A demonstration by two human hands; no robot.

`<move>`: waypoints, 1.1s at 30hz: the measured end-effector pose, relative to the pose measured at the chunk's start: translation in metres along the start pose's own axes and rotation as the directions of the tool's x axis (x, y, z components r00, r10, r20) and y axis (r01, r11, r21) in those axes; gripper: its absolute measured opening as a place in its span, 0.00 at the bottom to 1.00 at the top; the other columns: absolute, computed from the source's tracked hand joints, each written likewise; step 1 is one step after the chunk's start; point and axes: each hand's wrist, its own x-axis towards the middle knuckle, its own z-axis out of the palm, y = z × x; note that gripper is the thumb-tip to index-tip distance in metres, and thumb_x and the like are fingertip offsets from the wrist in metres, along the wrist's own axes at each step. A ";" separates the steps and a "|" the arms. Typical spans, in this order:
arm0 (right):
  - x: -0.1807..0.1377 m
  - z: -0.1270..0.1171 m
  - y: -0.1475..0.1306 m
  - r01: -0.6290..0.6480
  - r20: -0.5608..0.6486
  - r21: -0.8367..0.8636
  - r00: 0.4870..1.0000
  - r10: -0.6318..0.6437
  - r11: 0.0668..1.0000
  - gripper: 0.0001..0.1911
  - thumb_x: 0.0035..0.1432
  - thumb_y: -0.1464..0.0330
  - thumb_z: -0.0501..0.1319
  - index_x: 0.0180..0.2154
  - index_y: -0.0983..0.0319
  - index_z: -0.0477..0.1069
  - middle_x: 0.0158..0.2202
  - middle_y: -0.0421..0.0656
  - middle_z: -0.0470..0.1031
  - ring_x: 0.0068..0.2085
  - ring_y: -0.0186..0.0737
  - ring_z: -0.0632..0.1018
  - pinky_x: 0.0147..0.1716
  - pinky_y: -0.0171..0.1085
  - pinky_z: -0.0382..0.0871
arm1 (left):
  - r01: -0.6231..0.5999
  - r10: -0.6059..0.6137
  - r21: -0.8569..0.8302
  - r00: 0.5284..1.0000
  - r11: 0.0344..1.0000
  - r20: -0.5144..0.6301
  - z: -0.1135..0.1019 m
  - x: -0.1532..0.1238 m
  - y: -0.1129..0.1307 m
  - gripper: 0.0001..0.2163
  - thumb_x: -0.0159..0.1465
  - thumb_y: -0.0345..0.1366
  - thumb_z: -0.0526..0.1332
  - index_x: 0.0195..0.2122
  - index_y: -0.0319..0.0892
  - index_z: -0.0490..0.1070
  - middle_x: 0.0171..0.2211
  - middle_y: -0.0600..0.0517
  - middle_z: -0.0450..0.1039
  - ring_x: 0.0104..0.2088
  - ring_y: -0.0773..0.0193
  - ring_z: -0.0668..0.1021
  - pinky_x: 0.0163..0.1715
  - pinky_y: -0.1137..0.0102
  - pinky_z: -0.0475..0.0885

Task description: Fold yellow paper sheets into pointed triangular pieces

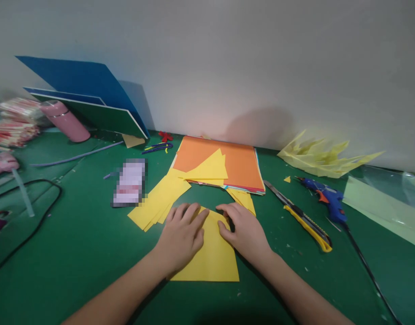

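A sheet of yellow paper (210,262) lies flat on the green table, close in front of me. On its left part rests my left hand (183,232), palm down with the fingers stretched out. My right hand (243,230) is over the sheet's right edge, its fingers curved and the thumb apart from them. Neither hand grips anything that I can see. Just beyond are more yellow paper strips (160,198), fanned out to the left, and folded yellow pieces (207,167) on a stack of coloured paper (187,151) with orange on top.
To the right lie a yellow utility knife (309,225) with its blade out, a blue glue gun (325,196) with a cord, and a pale yellow paper shape (322,158). Leftward are a blurred-out phone (129,183), a pink bottle (67,122) and leaning boards (85,90).
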 end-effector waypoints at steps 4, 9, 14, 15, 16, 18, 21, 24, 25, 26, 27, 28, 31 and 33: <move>0.001 0.000 -0.004 -0.004 -0.036 -0.042 0.999 0.003 0.999 0.09 0.54 0.69 0.56 0.38 0.62 0.68 0.32 0.45 0.72 0.35 0.45 0.74 0.32 0.39 0.67 | 0.004 -0.004 0.000 1.000 1.000 -0.021 0.001 -0.001 0.000 0.15 0.62 0.31 0.51 0.49 0.42 0.66 0.49 0.46 0.68 0.48 0.52 0.68 0.47 0.57 0.62; 0.001 0.000 -0.009 0.014 -0.039 -0.035 0.999 -0.015 0.999 0.03 0.53 0.69 0.56 0.33 0.61 0.65 0.31 0.44 0.70 0.34 0.44 0.73 0.32 0.38 0.67 | 0.002 -0.003 -0.026 0.999 1.000 -0.035 0.001 -0.001 -0.001 0.12 0.62 0.31 0.51 0.46 0.42 0.66 0.49 0.46 0.68 0.49 0.52 0.68 0.47 0.57 0.62; 0.000 0.000 -0.012 0.047 -0.028 0.062 0.999 -0.045 0.997 0.04 0.56 0.73 0.54 0.33 0.60 0.66 0.29 0.42 0.70 0.31 0.40 0.72 0.29 0.35 0.64 | -0.019 0.017 -0.075 1.000 0.997 -0.026 -0.002 0.000 0.000 0.14 0.63 0.29 0.50 0.48 0.44 0.65 0.49 0.48 0.69 0.48 0.54 0.68 0.45 0.59 0.61; 0.000 0.000 -0.013 0.057 -0.026 0.075 0.998 -0.055 0.996 0.04 0.56 0.73 0.54 0.33 0.60 0.66 0.29 0.42 0.70 0.31 0.40 0.72 0.28 0.35 0.64 | -0.022 0.021 -0.080 1.000 0.997 -0.016 -0.002 0.000 0.000 0.14 0.63 0.29 0.50 0.48 0.44 0.65 0.49 0.48 0.69 0.48 0.54 0.68 0.45 0.59 0.61; -0.001 0.000 -0.013 0.066 -0.023 0.084 0.998 -0.065 0.994 0.05 0.56 0.74 0.54 0.34 0.60 0.67 0.29 0.42 0.70 0.31 0.40 0.72 0.28 0.35 0.64 | -0.026 0.026 -0.086 1.000 0.996 -0.006 -0.003 0.000 0.000 0.13 0.63 0.29 0.50 0.48 0.45 0.65 0.49 0.49 0.70 0.48 0.54 0.68 0.45 0.59 0.61; -0.002 0.000 -0.013 0.079 -0.010 0.090 0.997 -0.078 0.993 0.04 0.57 0.73 0.55 0.34 0.61 0.67 0.30 0.42 0.71 0.32 0.40 0.72 0.29 0.35 0.65 | -0.027 0.027 -0.094 1.000 0.995 0.001 -0.004 0.000 0.000 0.13 0.63 0.29 0.50 0.47 0.44 0.65 0.49 0.49 0.70 0.49 0.54 0.67 0.46 0.59 0.60; -0.003 -0.001 -0.012 0.109 0.045 0.077 0.993 -0.113 0.991 0.05 0.56 0.68 0.61 0.35 0.61 0.69 0.31 0.43 0.71 0.34 0.42 0.72 0.31 0.37 0.66 | -0.025 0.026 -0.087 1.000 0.996 0.008 -0.003 0.000 0.000 0.11 0.64 0.30 0.50 0.45 0.43 0.66 0.49 0.49 0.70 0.50 0.54 0.67 0.47 0.58 0.60; -0.004 -0.003 -0.012 0.160 0.072 0.071 0.984 -0.165 0.985 0.11 0.57 0.62 0.61 0.38 0.62 0.71 0.31 0.44 0.71 0.34 0.42 0.72 0.32 0.38 0.66 | -0.013 0.014 -0.061 1.000 0.998 0.015 -0.003 -0.001 -0.001 0.10 0.64 0.31 0.50 0.43 0.42 0.66 0.46 0.47 0.69 0.47 0.53 0.67 0.45 0.58 0.62; -0.004 -0.004 -0.012 0.175 0.066 0.073 0.982 -0.180 0.982 0.10 0.60 0.62 0.59 0.39 0.62 0.72 0.32 0.45 0.71 0.34 0.42 0.72 0.32 0.38 0.67 | -0.007 0.008 -0.052 1.000 0.999 0.013 -0.003 -0.001 -0.001 0.10 0.64 0.32 0.50 0.43 0.42 0.66 0.45 0.46 0.68 0.47 0.53 0.67 0.45 0.57 0.62; -0.004 -0.004 -0.012 0.186 0.058 0.073 0.980 -0.190 0.980 0.10 0.62 0.64 0.56 0.39 0.62 0.72 0.32 0.45 0.71 0.34 0.42 0.72 0.32 0.38 0.67 | -0.002 0.003 -0.045 1.000 0.999 0.007 -0.003 -0.001 -0.001 0.10 0.63 0.32 0.50 0.43 0.43 0.66 0.45 0.46 0.68 0.46 0.52 0.67 0.45 0.57 0.62; -0.004 -0.004 -0.011 0.195 0.052 0.070 0.979 -0.199 0.978 0.11 0.64 0.67 0.53 0.39 0.62 0.73 0.32 0.46 0.71 0.34 0.42 0.72 0.33 0.39 0.67 | 0.001 -0.001 -0.041 1.000 0.999 -0.001 -0.003 -0.001 -0.001 0.10 0.63 0.32 0.50 0.43 0.43 0.67 0.44 0.46 0.68 0.46 0.53 0.67 0.45 0.57 0.62; -0.004 -0.004 -0.011 0.204 0.049 0.064 0.977 -0.207 0.977 0.13 0.65 0.69 0.50 0.39 0.62 0.73 0.32 0.46 0.71 0.34 0.41 0.72 0.33 0.39 0.67 | 0.001 -0.001 -0.039 1.000 0.999 -0.007 -0.003 -0.001 -0.001 0.10 0.63 0.32 0.50 0.43 0.43 0.67 0.44 0.47 0.68 0.46 0.53 0.66 0.45 0.57 0.62; -0.004 -0.002 -0.009 0.217 0.063 0.034 0.974 -0.219 0.976 0.14 0.65 0.73 0.48 0.41 0.63 0.72 0.32 0.46 0.71 0.34 0.42 0.71 0.33 0.39 0.67 | -0.006 0.007 -0.048 1.000 0.999 0.002 -0.004 -0.001 -0.001 0.11 0.63 0.31 0.50 0.44 0.44 0.67 0.45 0.47 0.68 0.46 0.53 0.66 0.45 0.57 0.62; -0.004 -0.001 -0.008 0.227 0.064 0.015 0.972 -0.227 0.974 0.14 0.64 0.73 0.48 0.42 0.63 0.72 0.32 0.46 0.71 0.33 0.42 0.71 0.32 0.39 0.67 | -0.008 0.009 -0.058 1.000 0.998 0.014 -0.004 -0.001 -0.001 0.11 0.63 0.32 0.50 0.45 0.45 0.67 0.45 0.48 0.69 0.45 0.53 0.66 0.45 0.57 0.62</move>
